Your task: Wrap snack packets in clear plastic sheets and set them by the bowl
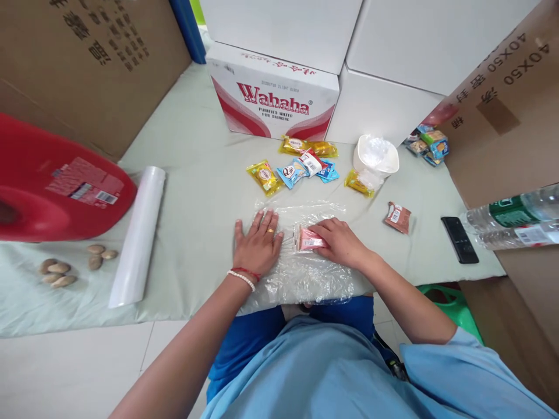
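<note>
A crinkled sheet of clear plastic film [321, 279] lies spread on the cloth-covered table in front of me. My left hand [258, 243] rests flat on the film's left part, fingers spread, a ring on one finger. Near the middle of the film, my right hand [343, 241] has its fingers around the right end of a small pink wrapped snack packet [308, 238]. The packet lies on the film; its left end shows, and my fingers hide the rest.
Beyond the film lie yellow snack packets [265, 177], a blue-and-white packet [292, 173] and a white bowl [376, 156] with plastic in it. A brown packet [397, 217] and black phone [460, 240] sit rightward; a film roll [137, 235], stones [56, 273] and red jug [65, 180] leftward.
</note>
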